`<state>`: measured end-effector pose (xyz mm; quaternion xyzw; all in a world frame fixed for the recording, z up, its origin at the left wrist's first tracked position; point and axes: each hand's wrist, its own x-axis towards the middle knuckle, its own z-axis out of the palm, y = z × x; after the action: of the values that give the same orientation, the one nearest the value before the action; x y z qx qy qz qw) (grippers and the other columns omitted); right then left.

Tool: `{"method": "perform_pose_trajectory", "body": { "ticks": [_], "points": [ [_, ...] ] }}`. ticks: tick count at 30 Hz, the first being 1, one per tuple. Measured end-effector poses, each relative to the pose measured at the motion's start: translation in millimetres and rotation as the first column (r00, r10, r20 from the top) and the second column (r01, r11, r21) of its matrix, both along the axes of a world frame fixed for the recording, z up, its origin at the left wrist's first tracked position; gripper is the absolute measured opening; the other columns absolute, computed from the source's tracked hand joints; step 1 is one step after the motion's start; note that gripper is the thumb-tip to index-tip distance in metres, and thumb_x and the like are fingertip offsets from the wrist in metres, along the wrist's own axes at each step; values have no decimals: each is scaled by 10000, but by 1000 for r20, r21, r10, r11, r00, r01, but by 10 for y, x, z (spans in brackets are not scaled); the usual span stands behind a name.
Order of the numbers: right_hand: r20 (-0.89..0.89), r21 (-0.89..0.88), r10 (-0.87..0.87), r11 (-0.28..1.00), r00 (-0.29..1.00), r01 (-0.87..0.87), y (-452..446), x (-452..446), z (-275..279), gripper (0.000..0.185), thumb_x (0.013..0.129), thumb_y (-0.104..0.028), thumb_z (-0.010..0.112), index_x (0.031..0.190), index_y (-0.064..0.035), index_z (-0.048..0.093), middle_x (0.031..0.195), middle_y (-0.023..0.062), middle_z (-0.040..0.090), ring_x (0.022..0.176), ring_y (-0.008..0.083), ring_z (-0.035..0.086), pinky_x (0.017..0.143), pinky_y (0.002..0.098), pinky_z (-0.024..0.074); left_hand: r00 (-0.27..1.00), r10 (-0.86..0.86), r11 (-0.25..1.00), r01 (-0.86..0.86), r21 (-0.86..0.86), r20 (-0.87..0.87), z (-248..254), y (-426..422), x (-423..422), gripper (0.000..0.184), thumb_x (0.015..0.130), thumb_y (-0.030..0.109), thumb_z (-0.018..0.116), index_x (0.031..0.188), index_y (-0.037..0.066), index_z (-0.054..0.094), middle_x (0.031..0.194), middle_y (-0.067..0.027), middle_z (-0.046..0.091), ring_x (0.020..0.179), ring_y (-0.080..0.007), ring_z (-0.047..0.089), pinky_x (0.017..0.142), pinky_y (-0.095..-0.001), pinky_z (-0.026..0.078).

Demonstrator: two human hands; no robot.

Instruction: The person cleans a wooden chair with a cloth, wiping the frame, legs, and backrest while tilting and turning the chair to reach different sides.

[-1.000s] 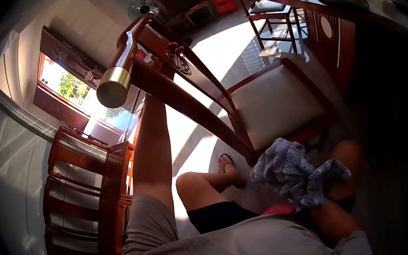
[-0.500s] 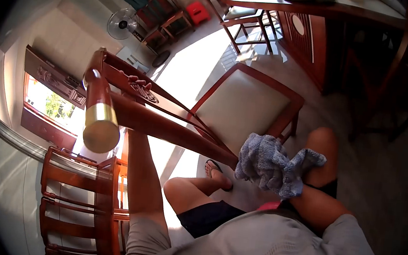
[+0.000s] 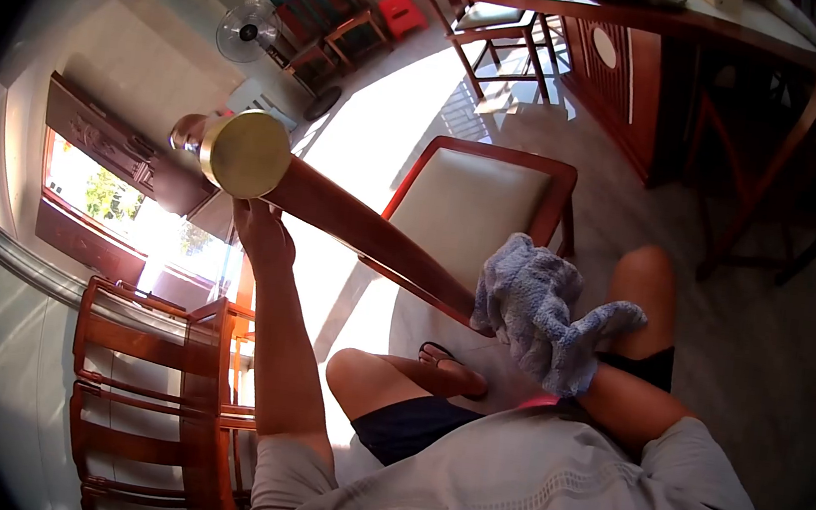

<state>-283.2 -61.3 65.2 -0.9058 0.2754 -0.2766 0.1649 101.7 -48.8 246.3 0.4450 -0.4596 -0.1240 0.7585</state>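
A dark red wooden chair with a pale padded seat point(image 3: 480, 198) stands before me. Its backrest point(image 3: 361, 225) leans toward me, and a round brass cap point(image 3: 250, 154) ends its top rail. My left hand point(image 3: 262, 226) is closed at the upper backrest just under the brass cap, its fingers partly hidden behind the wood. A blue-grey towel point(image 3: 528, 304) is bunched over my right hand and hides its fingers. The towel touches the lower end of the back post, beside the seat.
Another wooden chair point(image 3: 149, 362) stands at the lower left by the wall. A fan point(image 3: 249, 31), a red stool point(image 3: 400, 14) and more chairs are at the back. A large wooden table point(image 3: 646, 20) fills the upper right. My sandalled foot point(image 3: 450, 369) is below the chair.
The brass-capped end of the backrest has swung upward and right in view, and the carved panel is now hidden. My left hand rose with it. The towel stays near the lower post.
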Motion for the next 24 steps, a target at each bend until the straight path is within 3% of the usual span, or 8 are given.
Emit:
{"method": "perform_pose_trajectory", "body": {
  "ticks": [2,9,12,16,19,22,23,24],
  "points": [
    [-2,21,4,1000,1000,-4,9,19,8,202,961,-229,598,793,-118,601,717,19,556,619,147,567,584,346,526,994,92,994,-95,48,54,83,88,-330,593,1077,325,572,1564,49,376,1481,-144,506,1279,-255,571,1053,-438,478],
    [158,124,38,991,987,-58,-153,516,-8,191,978,-245,585,839,-116,603,730,23,563,629,155,576,592,351,528,972,225,971,-229,64,68,226,434,-808,591,1081,398,554,1557,81,405,1457,-95,549,1312,-251,550,1091,-462,420],
    [261,174,50,980,964,-98,-189,471,170,188,986,-252,579,859,-116,604,736,24,566,633,158,580,595,353,529,984,175,984,-177,38,46,358,411,-942,610,1056,142,567,1584,-18,308,1365,-129,571,1195,-204,585,1011,-354,477],
    [451,186,18,976,892,-113,-251,148,598,187,996,-261,572,885,-115,606,743,26,570,639,162,585,600,355,531,988,137,988,-141,59,67,636,220,-1008,734,952,168,746,1542,-32,357,1233,-106,647,1098,-173,613,993,-316,483],
    [562,242,-76,967,824,-76,-583,-85,827,187,1004,-268,567,905,-114,607,749,28,573,643,165,589,603,358,532,955,152,986,-166,33,254,926,-161,-984,799,845,305,870,1440,-34,457,1240,-133,666,1132,-223,633,1014,-332,486],
    [645,369,-193,926,740,-79,-985,-215,928,189,1011,-275,561,925,-113,608,755,29,576,647,168,593,606,360,533,714,322,895,-444,48,621,1285,-444,-805,914,718,478,930,1372,-20,531,1321,-211,657,1222,-318,633,1049,-393,482],
    [662,413,-227,906,714,-95,-1112,-235,937,190,1014,-277,559,932,-113,608,757,30,577,648,169,594,608,360,533,596,391,834,-551,3,702,1313,-496,-786,894,755,505,900,1374,-26,534,1304,-212,656,1218,-370,625,1029,-431,495],
    [676,452,-257,885,690,-114,-1251,-246,934,191,1016,-280,557,938,-113,609,759,30,578,650,170,595,609,361,533,358,540,751,-613,-245,762,1250,-541,-728,908,779,526,874,1402,-27,513,1339,-219,626,1253,-393,589,1044,-455,479]
  ]
}}
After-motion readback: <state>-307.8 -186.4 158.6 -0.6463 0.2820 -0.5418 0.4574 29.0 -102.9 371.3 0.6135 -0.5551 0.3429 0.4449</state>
